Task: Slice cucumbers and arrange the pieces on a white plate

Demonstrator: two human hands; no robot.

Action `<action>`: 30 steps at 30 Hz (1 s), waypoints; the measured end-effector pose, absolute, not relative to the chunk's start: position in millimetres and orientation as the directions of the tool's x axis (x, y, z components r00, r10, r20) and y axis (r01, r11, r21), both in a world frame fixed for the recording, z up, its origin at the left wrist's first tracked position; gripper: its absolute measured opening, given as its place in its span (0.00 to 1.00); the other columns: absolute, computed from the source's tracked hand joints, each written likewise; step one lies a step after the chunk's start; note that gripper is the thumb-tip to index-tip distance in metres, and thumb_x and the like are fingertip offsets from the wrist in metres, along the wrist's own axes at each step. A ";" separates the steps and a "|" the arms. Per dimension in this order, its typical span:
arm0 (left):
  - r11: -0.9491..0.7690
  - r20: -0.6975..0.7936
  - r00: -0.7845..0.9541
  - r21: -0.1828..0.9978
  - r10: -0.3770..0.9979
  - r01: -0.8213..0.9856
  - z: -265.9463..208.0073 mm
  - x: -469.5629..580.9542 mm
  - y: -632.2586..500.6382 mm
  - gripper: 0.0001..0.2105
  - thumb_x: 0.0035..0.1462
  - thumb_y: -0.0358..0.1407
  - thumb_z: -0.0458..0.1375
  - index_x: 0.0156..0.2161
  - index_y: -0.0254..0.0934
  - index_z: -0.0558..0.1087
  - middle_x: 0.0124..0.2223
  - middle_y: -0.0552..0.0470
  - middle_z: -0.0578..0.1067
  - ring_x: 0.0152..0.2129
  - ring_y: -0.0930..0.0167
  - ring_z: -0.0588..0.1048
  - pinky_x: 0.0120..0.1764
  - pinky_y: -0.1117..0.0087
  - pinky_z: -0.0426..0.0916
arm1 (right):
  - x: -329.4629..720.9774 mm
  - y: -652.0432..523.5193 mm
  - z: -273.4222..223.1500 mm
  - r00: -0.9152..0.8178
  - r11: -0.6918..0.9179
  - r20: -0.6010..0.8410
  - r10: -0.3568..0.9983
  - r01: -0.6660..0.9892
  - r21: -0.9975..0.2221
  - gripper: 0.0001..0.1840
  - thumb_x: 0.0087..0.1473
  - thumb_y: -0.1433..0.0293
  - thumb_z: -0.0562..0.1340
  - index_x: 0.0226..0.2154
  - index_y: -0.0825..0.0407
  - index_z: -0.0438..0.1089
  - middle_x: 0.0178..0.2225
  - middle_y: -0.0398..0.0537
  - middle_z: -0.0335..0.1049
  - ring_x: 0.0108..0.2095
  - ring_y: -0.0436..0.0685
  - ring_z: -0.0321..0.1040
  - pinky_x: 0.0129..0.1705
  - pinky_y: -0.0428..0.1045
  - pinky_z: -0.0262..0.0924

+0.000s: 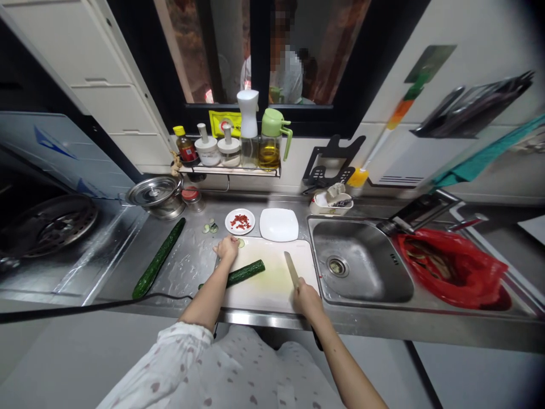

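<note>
"Where are the hands?"

"Well apart. The right hand (pixel 307 299) is wrapped around a knife (pixel 291 268), blade over the cutting board (pixel 275 296). The left hand (pixel 226 248) has its fingers bunched near the board's far edge, by a pale slice (pixel 241 243) — whether they pinch it, one cannot tell."

"And the cucumber?"

"One cucumber (pixel 247 272) lies on the board between the hands, partly hidden by the left forearm (pixel 209 298)."

"How far along is the person?"

"Early, it seems. That cucumber looks largely uncut, and a second cucumber (pixel 158 260) (whole, by its look) lies on the counter (pixel 187 270) to the left. A few small green pieces (pixel 210 228) sit beyond the board — trimmings, perhaps."

"Anything finished?"

"The red bits (pixel 240 221) look already chopped, on a small plate (pixel 229 223) beside a square white plate (pixel 279 224)."
</note>
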State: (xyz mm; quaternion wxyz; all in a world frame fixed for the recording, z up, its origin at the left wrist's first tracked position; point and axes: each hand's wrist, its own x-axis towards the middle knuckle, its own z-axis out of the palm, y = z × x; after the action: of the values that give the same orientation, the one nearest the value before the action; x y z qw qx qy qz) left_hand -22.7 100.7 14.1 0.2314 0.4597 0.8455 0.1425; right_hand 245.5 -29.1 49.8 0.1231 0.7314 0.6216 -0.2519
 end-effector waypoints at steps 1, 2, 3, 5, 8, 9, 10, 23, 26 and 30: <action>0.532 -0.257 -0.467 0.456 0.846 0.713 13.3 -22.5 101.5 0.06 0.53 0.39 0.58 0.35 0.42 0.74 0.39 0.49 0.79 0.42 0.61 0.74 0.50 0.56 0.55 | 245.6 -29.1 49.3 0.100 -0.197 -0.521 0.848 0.971 -0.135 0.15 0.60 0.74 0.47 0.47 0.55 0.62 0.39 0.58 0.74 0.41 0.59 0.72 0.35 0.48 0.56; 0.527 -0.254 -0.463 0.460 0.849 0.715 12.6 -22.1 102.1 0.06 0.53 0.39 0.58 0.35 0.42 0.74 0.39 0.49 0.79 0.42 0.61 0.74 0.50 0.57 0.55 | 245.9 -29.0 48.7 0.102 -0.200 -0.521 0.848 0.970 -0.135 0.15 0.60 0.74 0.47 0.47 0.54 0.62 0.39 0.58 0.74 0.40 0.59 0.72 0.35 0.48 0.56; 0.521 -0.249 -0.458 0.463 0.853 0.718 11.9 -21.8 102.6 0.06 0.53 0.39 0.58 0.36 0.43 0.74 0.39 0.50 0.79 0.43 0.61 0.74 0.50 0.57 0.55 | 246.1 -29.0 48.0 0.105 -0.203 -0.520 0.848 0.970 -0.136 0.15 0.60 0.74 0.47 0.47 0.54 0.62 0.39 0.58 0.74 0.40 0.59 0.72 0.34 0.48 0.56; 0.509 -0.236 -0.452 0.456 0.860 0.730 10.9 -21.1 103.2 0.07 0.54 0.38 0.57 0.38 0.43 0.74 0.40 0.49 0.79 0.43 0.61 0.73 0.50 0.57 0.55 | 246.6 -29.1 46.5 0.105 -0.205 -0.518 0.849 0.969 -0.138 0.15 0.60 0.74 0.46 0.47 0.54 0.62 0.38 0.58 0.74 0.40 0.58 0.72 0.34 0.48 0.56; 0.494 -0.217 -0.444 0.421 0.869 0.761 10.4 -20.4 102.9 0.08 0.55 0.39 0.56 0.38 0.43 0.75 0.42 0.47 0.78 0.45 0.60 0.72 0.49 0.57 0.56 | 247.1 -29.3 45.1 0.106 -0.203 -0.518 0.849 0.970 -0.135 0.15 0.60 0.74 0.46 0.47 0.54 0.62 0.38 0.58 0.74 0.40 0.58 0.72 0.35 0.48 0.56; 0.491 -0.212 -0.443 0.411 0.871 0.768 10.5 -20.2 102.7 0.08 0.55 0.40 0.56 0.37 0.43 0.76 0.43 0.46 0.78 0.45 0.60 0.72 0.49 0.57 0.56 | 247.2 -29.4 44.9 0.103 -0.200 -0.519 0.849 0.970 -0.134 0.15 0.60 0.74 0.46 0.47 0.54 0.62 0.38 0.58 0.74 0.41 0.58 0.72 0.35 0.48 0.56; 0.490 -0.208 -0.444 0.405 0.872 0.772 10.8 -20.1 102.4 0.08 0.55 0.41 0.56 0.37 0.43 0.76 0.43 0.46 0.78 0.45 0.60 0.72 0.49 0.57 0.57 | 247.2 -29.5 44.9 0.101 -0.198 -0.520 0.848 0.971 -0.134 0.16 0.60 0.74 0.46 0.47 0.54 0.62 0.38 0.58 0.74 0.41 0.58 0.72 0.35 0.48 0.56; 0.394 -0.093 -0.407 0.508 0.909 0.766 22.3 -11.2 70.5 0.09 0.57 0.42 0.56 0.38 0.44 0.77 0.42 0.48 0.77 0.45 0.60 0.71 0.47 0.57 0.59 | 245.6 -30.2 49.9 0.091 -0.189 -0.512 0.854 0.971 -0.143 0.15 0.59 0.74 0.47 0.47 0.55 0.62 0.39 0.59 0.74 0.41 0.60 0.72 0.35 0.48 0.56; 0.228 -0.057 -0.235 0.540 0.970 0.810 23.4 -4.4 51.7 0.09 0.57 0.41 0.56 0.38 0.43 0.77 0.42 0.48 0.77 0.43 0.62 0.71 0.46 0.61 0.61 | 246.1 -30.4 47.2 0.087 -0.175 -0.498 0.863 0.976 -0.133 0.15 0.59 0.75 0.47 0.47 0.56 0.62 0.38 0.59 0.74 0.40 0.60 0.73 0.34 0.49 0.56; -0.009 0.004 0.008 0.551 1.000 0.834 22.1 1.1 28.1 0.10 0.59 0.40 0.55 0.39 0.41 0.77 0.42 0.48 0.76 0.42 0.65 0.72 0.46 0.63 0.62 | 246.3 -30.7 45.6 0.080 -0.167 -0.503 0.861 0.977 -0.130 0.16 0.59 0.74 0.46 0.47 0.56 0.61 0.38 0.59 0.74 0.40 0.59 0.73 0.34 0.48 0.55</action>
State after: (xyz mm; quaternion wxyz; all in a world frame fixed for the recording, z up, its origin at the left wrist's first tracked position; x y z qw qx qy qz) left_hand 1.1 28.1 22.1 0.2029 0.6803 0.6741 0.2040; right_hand 246.3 -30.7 45.6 0.1211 0.7250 0.6339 -0.2407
